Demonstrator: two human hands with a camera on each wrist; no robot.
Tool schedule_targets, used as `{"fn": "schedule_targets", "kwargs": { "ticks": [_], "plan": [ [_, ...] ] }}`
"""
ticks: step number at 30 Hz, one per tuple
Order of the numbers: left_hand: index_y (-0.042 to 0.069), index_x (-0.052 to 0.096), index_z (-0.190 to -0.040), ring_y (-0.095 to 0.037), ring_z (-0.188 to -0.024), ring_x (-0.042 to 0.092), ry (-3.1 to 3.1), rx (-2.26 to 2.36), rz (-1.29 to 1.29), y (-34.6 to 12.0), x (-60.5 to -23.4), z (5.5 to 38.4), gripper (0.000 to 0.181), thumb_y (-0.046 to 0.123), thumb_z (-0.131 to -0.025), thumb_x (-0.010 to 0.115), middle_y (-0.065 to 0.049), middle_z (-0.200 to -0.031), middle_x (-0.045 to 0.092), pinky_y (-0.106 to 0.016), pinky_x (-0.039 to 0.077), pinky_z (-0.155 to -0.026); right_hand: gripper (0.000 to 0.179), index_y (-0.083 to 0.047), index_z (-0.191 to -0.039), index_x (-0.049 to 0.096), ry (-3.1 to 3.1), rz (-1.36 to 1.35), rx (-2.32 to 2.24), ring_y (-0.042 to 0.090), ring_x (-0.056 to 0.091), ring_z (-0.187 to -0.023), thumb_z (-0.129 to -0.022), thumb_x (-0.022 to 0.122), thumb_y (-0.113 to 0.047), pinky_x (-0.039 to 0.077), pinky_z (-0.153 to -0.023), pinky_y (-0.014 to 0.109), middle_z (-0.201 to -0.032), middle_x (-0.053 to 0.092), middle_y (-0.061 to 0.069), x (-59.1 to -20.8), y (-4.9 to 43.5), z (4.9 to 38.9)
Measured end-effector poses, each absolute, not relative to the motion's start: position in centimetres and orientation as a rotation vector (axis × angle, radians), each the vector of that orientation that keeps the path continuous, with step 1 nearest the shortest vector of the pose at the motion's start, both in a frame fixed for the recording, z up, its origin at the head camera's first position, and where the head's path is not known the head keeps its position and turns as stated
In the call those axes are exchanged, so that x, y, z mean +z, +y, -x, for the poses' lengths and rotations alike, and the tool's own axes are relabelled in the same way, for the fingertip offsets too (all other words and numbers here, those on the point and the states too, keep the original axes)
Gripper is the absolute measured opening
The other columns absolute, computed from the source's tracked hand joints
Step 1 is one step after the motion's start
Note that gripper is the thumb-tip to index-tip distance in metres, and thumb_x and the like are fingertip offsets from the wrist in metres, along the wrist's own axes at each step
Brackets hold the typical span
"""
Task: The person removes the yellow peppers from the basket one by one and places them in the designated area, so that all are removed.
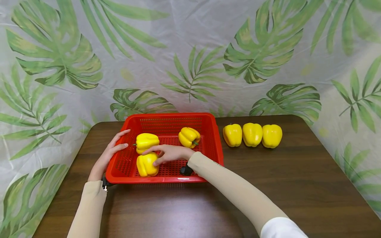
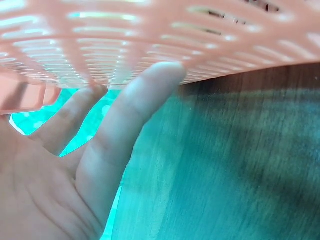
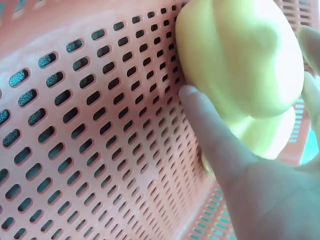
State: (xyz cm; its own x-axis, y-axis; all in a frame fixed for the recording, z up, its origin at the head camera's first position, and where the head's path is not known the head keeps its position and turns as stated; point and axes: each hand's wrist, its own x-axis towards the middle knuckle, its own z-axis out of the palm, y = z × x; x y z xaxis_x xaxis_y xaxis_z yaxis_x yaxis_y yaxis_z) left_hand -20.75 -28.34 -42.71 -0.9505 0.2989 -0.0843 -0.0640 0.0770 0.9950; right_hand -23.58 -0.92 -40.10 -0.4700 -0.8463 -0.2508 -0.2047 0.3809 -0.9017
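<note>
A red perforated plastic basket [image 1: 166, 179] sits on the table with several yellow bell peppers inside. My right hand [image 1: 169, 153] reaches into its left part and holds the front-left bell pepper [image 1: 146, 165], thumb on one side and fingers on the other. In the right wrist view that bell pepper [image 3: 240, 55] lies between the thumb [image 3: 210, 125] and the fingers. Just behind it is a second bell pepper [image 1: 147, 141]; a third bell pepper [image 1: 189, 137] lies farther right. My left hand [image 1: 108, 155] rests against the basket's left side, its fingers nearly straight in the left wrist view.
Right of the basket, a row of three yellow bell peppers [image 1: 252, 135] stands on the brown wooden table [image 1: 285, 185]. A leaf-patterned cloth [image 1: 196, 66] hangs behind the table and along its sides. A dark wrist device [image 1: 186, 170] shows below the right wrist.
</note>
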Motion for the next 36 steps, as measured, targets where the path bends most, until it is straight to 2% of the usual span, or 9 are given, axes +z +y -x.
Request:
{"fn": "schedule_targets", "kwargs": {
  "ticks": [3, 8, 14, 20, 26, 32, 36],
  "plan": [
    [0.024, 0.021, -0.152, -0.031, -0.119, 0.047, 2.089, 1.957, -0.236, -28.3, -42.7, 20.7, 0.056, 0.022, -0.101, 0.044, -0.016, -0.149, 0.022, -0.039, 0.051, -0.087, 0.051, -0.017, -0.137, 0.053, 1.933, 0.899, -1.112, 0.014, 0.050, -0.094, -0.089, 0.066, -0.008, 0.047, -0.078, 0.029, -0.135, 0.047, 0.002, -40.1, -0.8, 23.7],
    [0.024, 0.021, -0.151, -0.031, -0.119, 0.048, 2.080, 1.963, -0.234, -28.3, -42.7, 20.7, 0.056, 0.023, -0.101, 0.045, -0.015, -0.149, 0.023, -0.039, 0.051, -0.087, 0.047, -0.017, -0.134, 0.055, 1.947, 0.862, -1.128, 0.016, 0.052, -0.092, -0.090, 0.066, -0.008, 0.050, -0.079, 0.041, -0.131, 0.049, 0.004, -40.0, -0.4, 23.9],
    [0.025, 0.022, -0.151, -0.030, -0.118, 0.049, 2.088, 1.965, -0.241, -28.3, -42.7, 20.8, 0.055, 0.022, -0.101, 0.044, -0.016, -0.149, 0.023, -0.039, 0.051, -0.087, 0.040, -0.013, -0.128, 0.057, 1.955, 0.832, -1.199, 0.015, 0.053, -0.085, -0.089, 0.066, -0.009, 0.051, -0.072, 0.037, -0.119, 0.055, 0.005, -40.1, 0.1, 24.1],
    [0.025, 0.022, -0.151, -0.031, -0.119, 0.047, 2.084, 1.963, -0.237, -28.4, -42.7, 20.7, 0.055, 0.022, -0.101, 0.044, -0.016, -0.148, 0.023, -0.040, 0.051, -0.087, 0.024, 0.000, -0.116, 0.059, 1.987, 0.696, -1.348, 0.023, 0.055, -0.102, -0.092, 0.060, -0.002, 0.052, -0.082, 0.045, -0.130, 0.049, 0.016, -39.7, 0.5, 24.1],
    [0.024, 0.021, -0.151, -0.030, -0.119, 0.047, 2.095, 1.954, -0.238, -28.3, -42.6, 20.7, 0.056, 0.021, -0.101, 0.045, -0.015, -0.149, 0.022, -0.039, 0.051, -0.087, 0.038, -0.009, -0.129, 0.055, 1.927, 0.770, -1.239, 0.028, 0.051, -0.112, -0.092, 0.062, -0.006, 0.053, -0.081, 0.047, -0.138, 0.043, 0.017, -40.0, 0.1, 24.0],
    [0.025, 0.021, -0.151, -0.030, -0.119, 0.047, 2.101, 1.947, -0.232, -28.3, -42.6, 20.7, 0.055, 0.022, -0.101, 0.044, -0.015, -0.149, 0.022, -0.038, 0.051, -0.086, 0.046, -0.015, -0.135, 0.052, 1.926, 0.819, -1.174, 0.023, 0.047, -0.111, -0.091, 0.063, -0.008, 0.050, -0.082, 0.045, -0.136, 0.045, 0.011, -39.9, -0.3, 23.8],
    [0.024, 0.021, -0.151, -0.030, -0.119, 0.047, 2.108, 1.942, -0.224, -28.3, -42.6, 20.7, 0.055, 0.022, -0.101, 0.044, -0.015, -0.150, 0.022, -0.038, 0.051, -0.086, 0.049, -0.013, -0.138, 0.050, 1.936, 0.956, -1.117, 0.017, 0.043, -0.118, -0.091, 0.063, -0.007, 0.042, -0.095, 0.036, -0.141, 0.044, 0.006, -39.9, -0.4, 23.8]
  ]
}}
